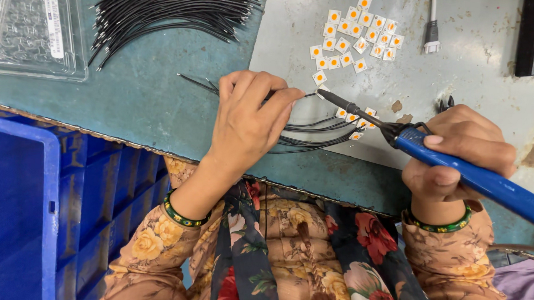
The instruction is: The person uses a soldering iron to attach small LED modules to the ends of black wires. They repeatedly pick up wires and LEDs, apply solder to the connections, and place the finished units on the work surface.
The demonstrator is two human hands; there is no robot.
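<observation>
My left hand (248,118) pinches a thin black wire (303,96) and presses it toward a small white square chip with an orange centre (322,91) on the grey mat (471,72). My right hand (456,152) grips a blue-handled soldering iron (493,186). Its dark metal tip (336,100) touches the end of that wire at the chip. Several wires (320,136) with chips soldered on lie fanned out under the iron, near more chips (354,118).
A cluster of several loose white-and-orange chips (358,37) lies at the mat's far side. A bundle of black wires (167,17) rests on the teal table, a clear plastic tray (32,40) at far left, a blue crate (44,205) at left, a white cable plug (432,40).
</observation>
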